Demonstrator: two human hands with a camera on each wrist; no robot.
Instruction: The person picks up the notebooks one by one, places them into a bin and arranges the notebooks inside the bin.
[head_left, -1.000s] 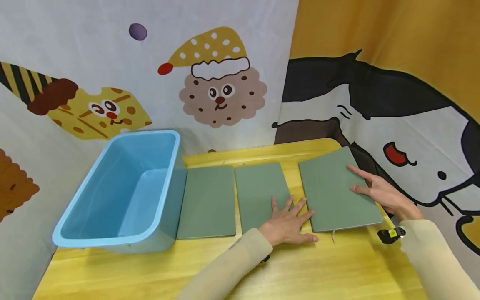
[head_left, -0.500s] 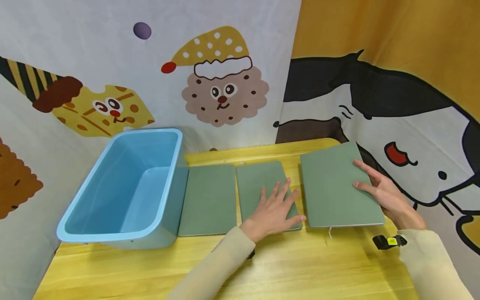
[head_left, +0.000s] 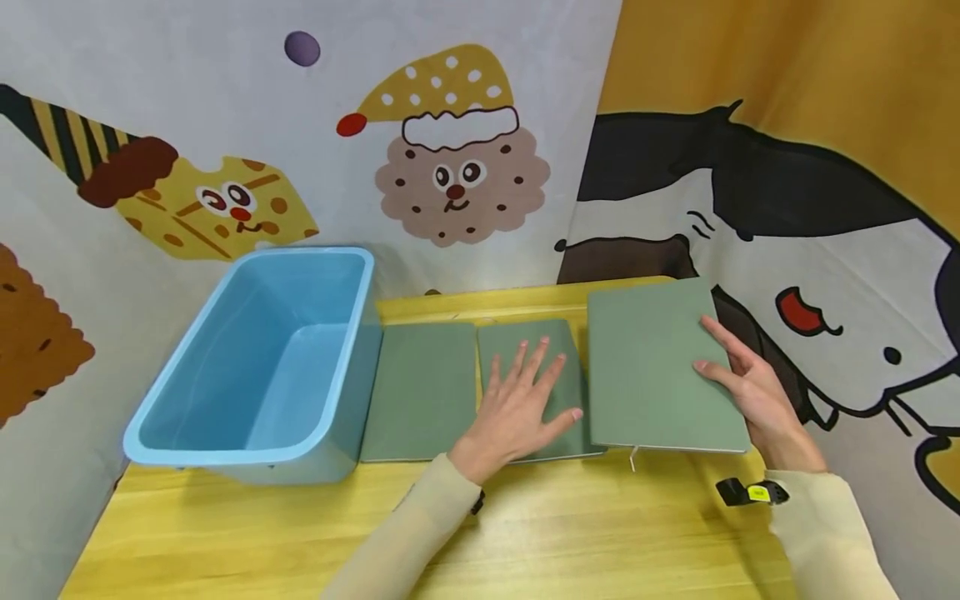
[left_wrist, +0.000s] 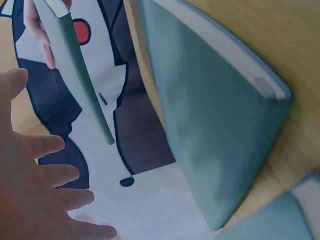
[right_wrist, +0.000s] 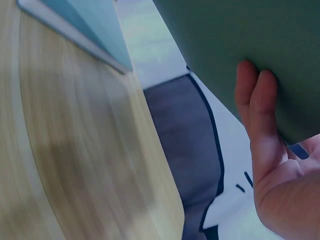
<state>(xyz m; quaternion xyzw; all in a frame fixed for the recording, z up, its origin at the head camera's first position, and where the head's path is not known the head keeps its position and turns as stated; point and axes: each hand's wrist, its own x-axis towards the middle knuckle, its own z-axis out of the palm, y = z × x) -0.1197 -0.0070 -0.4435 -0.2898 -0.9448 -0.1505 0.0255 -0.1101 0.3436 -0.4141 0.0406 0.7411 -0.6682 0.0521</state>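
Plain, muted grey-green across the left notebook [head_left: 420,387], the middle notebook [head_left: 566,392] and the right notebook [head_left: 652,367], leaning towards teal in the left wrist view, with whitish page edges [left_wrist: 225,47] and a pale ribbon [head_left: 633,458]. Light sky blue, unpatterned, for the tub [head_left: 356,408]. Yellow with streaky wood grain along the tabletop [head_left: 570,533]. Cream on both sleeves [head_left: 401,537]. On the backdrop [head_left: 247,92], white to the left, mustard at upper right; printed there, a yellow cheese [head_left: 217,225] spotted brown, a black-and-yellow striped cone [head_left: 71,137], a pinkish-beige biscuit [head_left: 465,217] dotted brown, a mustard hat [head_left: 450,83] with white spots, and a black-and-white cartoon animal [head_left: 810,258] with a red patch.
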